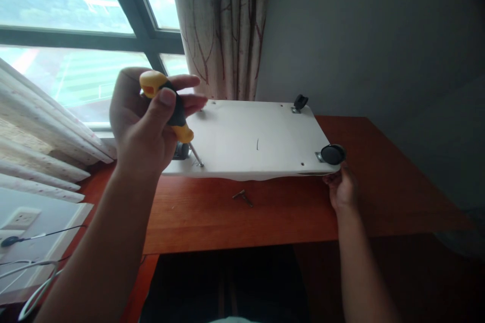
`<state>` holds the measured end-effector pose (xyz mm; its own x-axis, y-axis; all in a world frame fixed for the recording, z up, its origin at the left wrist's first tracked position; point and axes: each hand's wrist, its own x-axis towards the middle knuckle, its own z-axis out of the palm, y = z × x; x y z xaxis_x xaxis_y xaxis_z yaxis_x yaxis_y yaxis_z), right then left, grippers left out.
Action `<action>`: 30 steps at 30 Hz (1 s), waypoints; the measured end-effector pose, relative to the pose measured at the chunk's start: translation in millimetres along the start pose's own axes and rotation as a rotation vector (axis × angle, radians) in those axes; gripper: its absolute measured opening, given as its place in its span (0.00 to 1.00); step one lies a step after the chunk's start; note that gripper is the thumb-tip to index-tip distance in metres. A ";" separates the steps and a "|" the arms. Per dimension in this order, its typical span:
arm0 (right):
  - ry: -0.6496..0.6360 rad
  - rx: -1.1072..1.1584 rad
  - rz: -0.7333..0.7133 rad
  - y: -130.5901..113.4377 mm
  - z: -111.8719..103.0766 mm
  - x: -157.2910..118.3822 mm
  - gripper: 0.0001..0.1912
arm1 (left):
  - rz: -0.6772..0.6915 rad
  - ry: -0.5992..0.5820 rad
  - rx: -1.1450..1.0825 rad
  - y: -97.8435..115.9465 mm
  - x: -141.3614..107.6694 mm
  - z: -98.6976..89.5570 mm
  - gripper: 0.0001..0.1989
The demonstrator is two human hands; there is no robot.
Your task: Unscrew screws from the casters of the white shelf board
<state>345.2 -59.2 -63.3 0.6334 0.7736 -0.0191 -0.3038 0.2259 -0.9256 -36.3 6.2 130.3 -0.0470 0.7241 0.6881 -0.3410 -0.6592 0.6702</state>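
Note:
My left hand (pixel 146 126) is closed around the yellow and black handle of a screwdriver (pixel 178 111), two of its fingers stretched out. The shaft slants down, its tip at a screw spot near the front left of a white board (pixel 242 131). Partly behind that hand is a black caster (pixel 182 151). At the board's front right corner, my right hand (pixel 343 186) grips the edge just below another black caster (pixel 332 154). A further caster (pixel 301 102) stands at the far right corner.
The board lies on a reddish wooden table (pixel 394 176). Two small screws (pixel 243 197) rest on the table in front of it. A curtain (pixel 223 25) and a window (pixel 68 0) are behind and left. Cables (pixel 41 282) and wall sockets (pixel 22 219) sit at lower left.

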 end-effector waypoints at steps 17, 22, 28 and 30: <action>0.004 0.012 0.007 -2.4 2.5 -1.1 0.22 | -0.033 -0.011 -0.013 5.1 1.4 0.1 0.14; 0.004 0.004 0.001 -2.2 2.5 -1.5 0.21 | 0.003 -0.008 -0.017 0.1 3.8 5.0 0.14; 0.004 0.000 0.001 -2.6 2.2 -2.0 0.22 | -0.045 0.009 -0.056 -4.5 10.9 -1.2 0.15; 0.006 -0.001 0.002 -2.9 2.4 -2.2 0.22 | -0.093 0.020 -0.081 -2.8 10.9 -2.2 0.20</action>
<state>343.0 -60.1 -59.7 0.6369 0.7706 -0.0226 -0.3041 0.2241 -0.9259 -38.0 16.4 135.3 -0.0297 0.7855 0.6181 -0.4197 -0.5711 0.7055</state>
